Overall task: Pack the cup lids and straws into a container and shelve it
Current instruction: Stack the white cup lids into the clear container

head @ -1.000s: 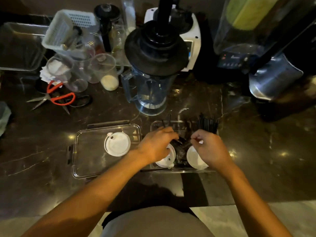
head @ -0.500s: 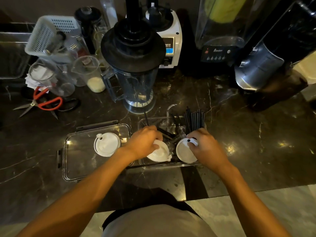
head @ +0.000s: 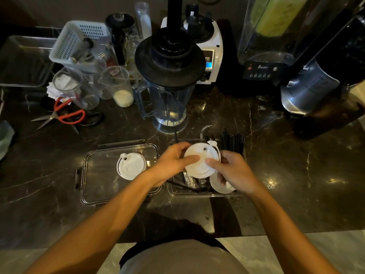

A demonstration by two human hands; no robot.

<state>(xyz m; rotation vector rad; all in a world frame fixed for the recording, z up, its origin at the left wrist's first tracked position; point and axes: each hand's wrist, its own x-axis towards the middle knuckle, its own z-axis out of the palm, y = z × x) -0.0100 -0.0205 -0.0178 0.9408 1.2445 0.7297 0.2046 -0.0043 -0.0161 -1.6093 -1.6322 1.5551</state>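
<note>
A clear plastic container (head: 205,194) sits on the dark counter before me, with a bundle of black straws (head: 233,142) standing at its far right corner. Above it my left hand (head: 171,163) and my right hand (head: 233,171) both grip one white cup lid (head: 199,169), thumbs on its top face. A second white lid (head: 217,185) leans in the container under my right hand, partly hidden. The container's clear lid (head: 98,186) lies flat to the left, and a third white cup lid (head: 131,166) rests on it.
A blender jar (head: 169,91) stands just behind the container. Red-handled scissors (head: 65,115), measuring cups (head: 118,86) and a white basket (head: 77,42) crowd the back left. Blender machines (head: 262,56) and a steel vessel (head: 308,89) fill the back right. The counter edge (head: 296,232) runs near my body.
Both hands have come together and lifted one white cup lid up above the container. Earlier each hand touched a separate lid down inside it.
</note>
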